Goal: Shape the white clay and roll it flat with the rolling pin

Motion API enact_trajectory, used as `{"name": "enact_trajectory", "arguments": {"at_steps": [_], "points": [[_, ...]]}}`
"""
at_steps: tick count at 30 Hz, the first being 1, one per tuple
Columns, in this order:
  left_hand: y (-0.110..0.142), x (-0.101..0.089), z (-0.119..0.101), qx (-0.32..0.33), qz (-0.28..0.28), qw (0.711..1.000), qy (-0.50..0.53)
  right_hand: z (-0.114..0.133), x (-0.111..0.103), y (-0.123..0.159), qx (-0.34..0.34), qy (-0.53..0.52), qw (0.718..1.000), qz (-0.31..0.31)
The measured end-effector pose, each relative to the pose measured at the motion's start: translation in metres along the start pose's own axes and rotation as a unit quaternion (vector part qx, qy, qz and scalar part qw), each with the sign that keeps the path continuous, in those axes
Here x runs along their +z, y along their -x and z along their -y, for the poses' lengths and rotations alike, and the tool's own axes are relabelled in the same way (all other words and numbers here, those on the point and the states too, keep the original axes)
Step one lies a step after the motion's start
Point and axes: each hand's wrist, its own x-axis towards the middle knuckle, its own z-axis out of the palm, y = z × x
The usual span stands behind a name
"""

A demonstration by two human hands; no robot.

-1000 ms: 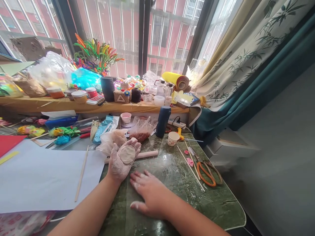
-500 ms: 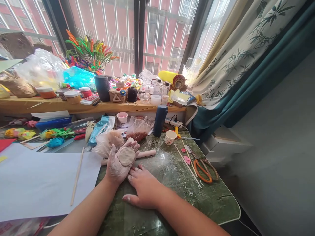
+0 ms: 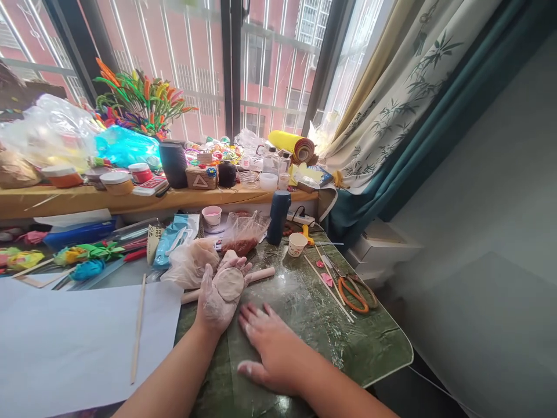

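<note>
My left hand [image 3: 218,295] is palm up and dusted with white powder. On its palm lies a flat, round piece of pale dough [image 3: 230,284], held with the fingers partly spread around it. Behind that hand a wooden rolling pin [image 3: 261,274] lies on the green table, partly hidden by the hand. My right hand [image 3: 275,342], palm down with fingers spread and holding nothing, is over a clear sheet [image 3: 296,305]; contact with the sheet cannot be made out. White powder also coats its fingertips.
Scissors [image 3: 354,293], thin sticks [image 3: 328,287] and a paper cup [image 3: 297,244] lie or stand at the right. A dark blue bottle [image 3: 278,217] and plastic bags [image 3: 189,261] are at the back. White paper [image 3: 78,342] covers the left side. Jars line the windowsill [image 3: 87,199].
My right hand has moved right, away from the left wrist, and its fingers have spread. The left hand still holds the dough. The whole view has shifted slightly.
</note>
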Motion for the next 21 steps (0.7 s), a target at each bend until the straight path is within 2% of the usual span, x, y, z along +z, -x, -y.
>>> {"name": "enact_trajectory", "arguments": {"at_steps": [2,3,4,6,7,8,10,12,15,16,18,21], "points": [[-0.001,0.003,0.000,-0.006,-0.002,1.000,-0.001,-0.003,0.004,0.020,-0.007,-0.009,1.000,0.021],[-0.001,0.005,0.000,-0.007,-0.005,1.000,-0.001,-0.009,0.004,0.029,0.026,-0.004,0.999,0.020],[-0.001,0.007,0.000,-0.007,-0.009,1.000,0.000,-0.018,0.003,0.037,0.082,0.009,0.997,0.003],[-0.001,0.011,0.003,-0.011,-0.017,1.000,0.003,-0.033,0.000,0.045,0.215,0.040,0.974,-0.062],[-0.001,0.012,0.004,-0.016,-0.018,1.000,0.004,-0.038,0.001,0.045,0.256,0.052,0.961,-0.089],[0.000,0.013,0.006,-0.022,-0.018,1.000,0.003,-0.039,0.003,0.043,0.268,0.058,0.956,-0.103],[0.000,0.012,0.010,-0.038,-0.014,0.999,-0.002,-0.031,0.013,0.038,0.217,0.056,0.970,-0.090],[0.000,0.011,0.014,-0.050,-0.012,0.999,-0.012,-0.019,0.028,0.037,0.118,0.040,0.991,-0.049],[-0.001,0.008,0.017,-0.066,-0.019,0.997,-0.025,-0.013,0.042,0.053,0.006,0.016,1.000,0.008],[-0.002,0.008,0.018,-0.070,-0.023,0.997,-0.029,-0.017,0.042,0.062,-0.007,0.015,1.000,0.016],[-0.003,0.009,0.018,-0.074,-0.031,0.996,-0.042,-0.031,0.038,0.081,0.009,0.026,1.000,0.010],[-0.003,0.011,0.019,-0.068,-0.036,0.995,-0.067,-0.051,0.029,0.100,0.096,0.050,0.993,-0.038]]}}
